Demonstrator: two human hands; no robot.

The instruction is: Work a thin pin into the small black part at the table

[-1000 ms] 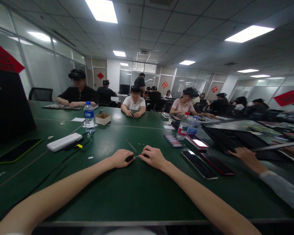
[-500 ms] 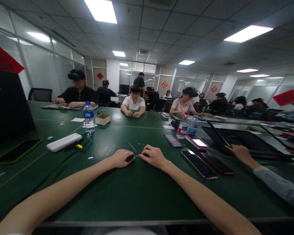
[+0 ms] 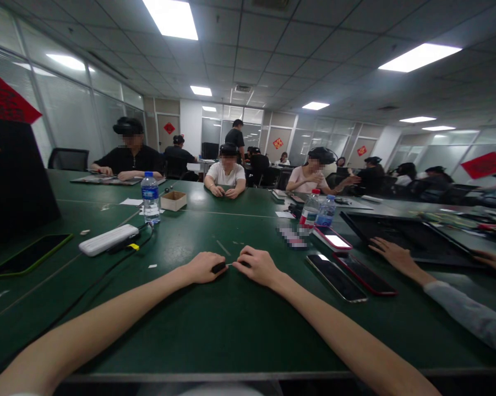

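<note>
Over the middle of the green table (image 3: 231,324), my left hand (image 3: 203,267) is closed around a small black object (image 3: 219,268); its kind is not clear. Facing it, my right hand (image 3: 256,266) has its fingertips pinched together. A thin pale sliver (image 3: 230,264) shows in the narrow gap between the two hands, and its right end meets my right fingertips. Whether it is joined to the black object I cannot tell. Both forearms rest low, close to the tabletop.
Left of my hands lie a white power strip (image 3: 109,240), a bottle (image 3: 150,199) and an open box (image 3: 174,201). To the right are phones (image 3: 336,278) and two bottles (image 3: 309,212). A neighbour's hand (image 3: 396,255) touches a black tray-like case (image 3: 413,236). People sit opposite.
My hands stay nearly in place, with only a slight shift of the right fingers. The neighbour's hands now lie flat at the black case. A person opposite has raised both hands.
</note>
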